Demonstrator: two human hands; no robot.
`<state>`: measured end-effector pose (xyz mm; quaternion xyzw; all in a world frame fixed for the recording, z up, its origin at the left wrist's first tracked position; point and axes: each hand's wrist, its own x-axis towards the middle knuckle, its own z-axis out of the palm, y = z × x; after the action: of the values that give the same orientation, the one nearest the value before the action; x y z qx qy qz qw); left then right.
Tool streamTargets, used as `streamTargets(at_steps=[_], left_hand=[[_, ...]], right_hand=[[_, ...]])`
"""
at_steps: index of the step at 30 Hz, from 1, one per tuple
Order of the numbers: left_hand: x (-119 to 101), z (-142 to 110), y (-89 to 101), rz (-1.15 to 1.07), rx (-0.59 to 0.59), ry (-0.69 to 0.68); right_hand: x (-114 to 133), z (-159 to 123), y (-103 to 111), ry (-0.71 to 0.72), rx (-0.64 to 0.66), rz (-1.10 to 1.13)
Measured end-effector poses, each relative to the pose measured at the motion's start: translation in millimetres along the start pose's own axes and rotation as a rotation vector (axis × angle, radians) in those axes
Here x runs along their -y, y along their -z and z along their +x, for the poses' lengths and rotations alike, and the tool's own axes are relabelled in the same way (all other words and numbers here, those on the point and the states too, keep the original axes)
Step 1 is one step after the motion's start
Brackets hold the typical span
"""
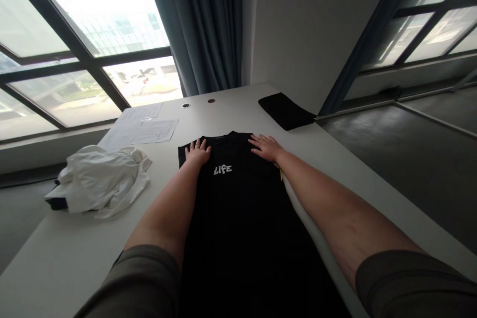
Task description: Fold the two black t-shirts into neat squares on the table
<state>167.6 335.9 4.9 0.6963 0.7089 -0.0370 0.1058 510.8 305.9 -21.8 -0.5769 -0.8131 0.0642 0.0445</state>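
Observation:
A black shirt lies spread out on the white table, its collar at the far end and a small white print on its chest. My left hand rests flat on the shirt's upper left shoulder, fingers spread. On the opposite shoulder lies my right hand, also flat with fingers stretched out. Just under my right wrist a bit of yellow shows at the shirt's edge. The near end of the shirt runs out of view at the bottom.
A crumpled white garment lies at the left, over something dark. Printed papers are behind it. A folded black cloth sits near the table's far right edge. Two round cable holes are at the back, before a blue curtain.

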Motion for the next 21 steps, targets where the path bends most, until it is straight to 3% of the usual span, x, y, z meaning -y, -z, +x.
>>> streamTargets(at_steps=[6, 11, 13, 15, 18, 21], left_hand=[[9, 14, -2.6, -0.011, -0.020, -0.003], [15, 14, -12.6, -0.006, -0.147, -0.042], [14, 10, -14.5, 0.029, -0.231, -0.141], [10, 7, -14.4, 0.091, -0.298, -0.351], [-3, 11, -12.4, 0.161, -0.212, -0.596], [-19, 23, -11.4, 0.158, -0.088, -0.558]], right_hand=[[1, 17, 0, -0.051, 0.046, -0.007], [-2, 23, 0, 0.020, 0.025, -0.005], [-3, 22, 0, 0.044, 0.008, 0.000], [-3, 21, 1, 0.050, -0.007, 0.004], [-2, 18, 2, 0.051, -0.021, 0.011], [0, 17, 4, 0.045, -0.027, 0.014]])
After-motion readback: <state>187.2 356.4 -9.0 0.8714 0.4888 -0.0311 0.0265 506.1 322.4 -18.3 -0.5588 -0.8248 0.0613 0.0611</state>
